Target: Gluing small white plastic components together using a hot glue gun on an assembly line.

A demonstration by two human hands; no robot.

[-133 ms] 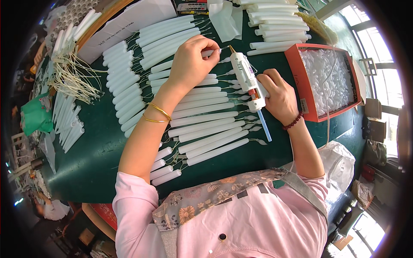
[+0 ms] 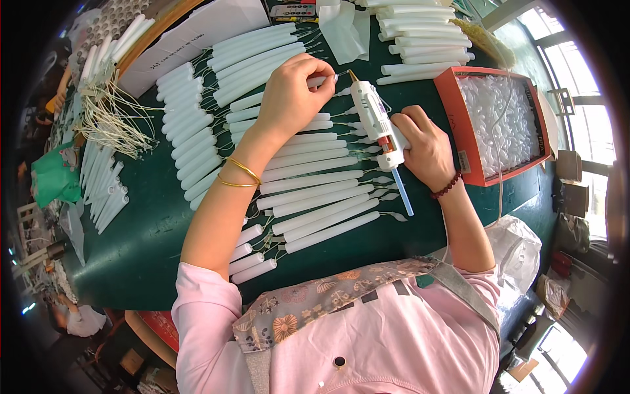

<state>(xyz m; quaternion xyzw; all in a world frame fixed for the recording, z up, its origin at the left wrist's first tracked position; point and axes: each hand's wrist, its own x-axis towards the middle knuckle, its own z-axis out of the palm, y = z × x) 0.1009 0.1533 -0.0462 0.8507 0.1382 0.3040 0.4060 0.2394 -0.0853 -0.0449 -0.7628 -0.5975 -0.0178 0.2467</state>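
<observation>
Between the thumb and fingers of my left hand (image 2: 292,92), a white LED taper candle (image 2: 319,81) is pinched near its end. Most of its length is hidden by that hand. My right hand (image 2: 425,148) is closed around the handle of a white glue gun (image 2: 372,111), whose tip points away from me, just right of the pinched candle's end. A bluish glue stick (image 2: 402,192) sticks out of the gun's back. Below both hands lies a row of white taper candles (image 2: 321,195), several with flame-shaped bulbs (image 2: 394,215) on wires at their right ends.
An orange-red box (image 2: 453,125) of small clear flame-shaped pieces stands on the right. More white tapers (image 2: 426,41) are stacked at the back, others (image 2: 187,131) at left. Pale wires (image 2: 115,121) and a green bag (image 2: 54,177) lie far left. A cord crosses the box.
The glue gun has shifted very slightly to the left. My left hand and the candle in it look unmoved.
</observation>
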